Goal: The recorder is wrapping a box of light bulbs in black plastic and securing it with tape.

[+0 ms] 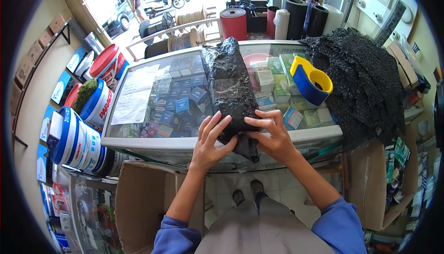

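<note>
A long parcel wrapped in black plastic lies on the glass display counter, with clear tape across its middle. At its near end, by the counter's front edge, my left hand grips the left side of the wrap. My right hand pinches the right side of the same end, and a loose flap of plastic hangs between the hands over the edge. A blue and yellow tape dispenser rests on the glass to the right of the parcel. A written paper sheet lies at the left.
Stacked black plastic sheets cover the counter's right end. Paint buckets stand at the left. Open cardboard boxes flank my legs. Behind the counter are plastic rolls and cable spools. A person is outside.
</note>
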Demonstrator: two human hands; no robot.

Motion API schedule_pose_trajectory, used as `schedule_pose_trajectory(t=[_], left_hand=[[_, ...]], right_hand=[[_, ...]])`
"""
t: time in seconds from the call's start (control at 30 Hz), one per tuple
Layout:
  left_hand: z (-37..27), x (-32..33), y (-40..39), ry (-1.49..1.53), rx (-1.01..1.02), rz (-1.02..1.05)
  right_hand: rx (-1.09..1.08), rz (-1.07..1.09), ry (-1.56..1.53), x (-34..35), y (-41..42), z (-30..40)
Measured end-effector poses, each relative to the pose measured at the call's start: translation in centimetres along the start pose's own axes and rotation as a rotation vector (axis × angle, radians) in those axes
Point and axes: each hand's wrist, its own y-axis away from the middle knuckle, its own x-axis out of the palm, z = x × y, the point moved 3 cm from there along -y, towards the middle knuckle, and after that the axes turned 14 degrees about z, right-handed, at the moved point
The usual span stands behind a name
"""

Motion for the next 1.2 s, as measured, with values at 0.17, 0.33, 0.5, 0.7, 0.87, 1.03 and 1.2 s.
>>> schedule_pose_trajectory(t=[0.17, 0.33, 0.5, 0.7, 0.87, 1.03, 1.2], left_hand=[[0.7, 0.2, -0.3, 0.032, 0.159, -0.057], [1.4, 0.1, -0.7, 0.013, 0.084, -0.099], [1.6, -1.1, -3.0, -0.008, 0.058, -0.14], [2.5, -3.0, -6.5, 0.064, -0.003, -0.092], [3.6, -3.9, -9.6, 0.103, -0.081, 0.001], [4.6, -4.1, -11.3, 0.115, -0.118, 0.028], [4.9, -4.1, -13.6, 0.177, -0.121, 0.073]], right_hand=[[-0.041, 0.021, -0.055, -0.5, -0.5, 0.1], [0.075, -0.015, -0.28, 0.2, -1.5, -0.1], [-0.01, 0.018, -0.058, -1.4, -3.7, -0.3], [-0.073, -0.026, -0.32, -1.6, -6.5, -1.4], [0.016, -0.103, -0.43, -1.8, -8.6, -2.5], [0.084, -0.126, -0.474, -1.9, -10.2, -3.6], [0.17, -0.157, -0.626, -2.1, -11.2, -5.4]])
